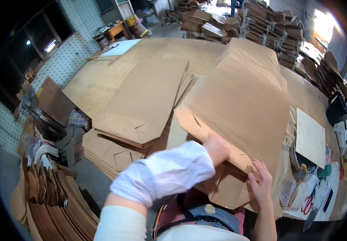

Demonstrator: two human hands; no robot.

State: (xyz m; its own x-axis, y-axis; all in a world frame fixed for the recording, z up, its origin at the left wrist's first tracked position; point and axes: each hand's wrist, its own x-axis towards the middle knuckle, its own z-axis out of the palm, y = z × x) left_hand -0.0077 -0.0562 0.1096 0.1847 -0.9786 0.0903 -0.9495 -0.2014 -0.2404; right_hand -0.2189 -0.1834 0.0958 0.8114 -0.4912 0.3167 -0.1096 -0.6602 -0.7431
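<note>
A large brown paper bag (pixel 246 84) lies across the table in front of me, with a lighter folded strip (pixel 197 129) along its near edge. My left hand (pixel 217 148) is closed and rests on that strip near its middle. Its fingers are curled and slightly blurred, so whatever they may hold is hidden. At the strip's right end, my right hand (pixel 261 178) touches the paper with its thumb and fingers apart. Under the strip, another bag's folded bottom (pixel 226 188) faces me. A white sleeve cover (pixel 169 170) wraps my left forearm.
Stacked paper bags (pixel 141 96) lie to the left on the wooden table (pixel 97 90). At right are a white board (pixel 310 136), red-handled scissors (pixel 307 205), a brush (pixel 302 172), a knife (pixel 312 219) and a black bucket (pixel 336 108). Bundled brown paper (pixel 270 32) is piled behind.
</note>
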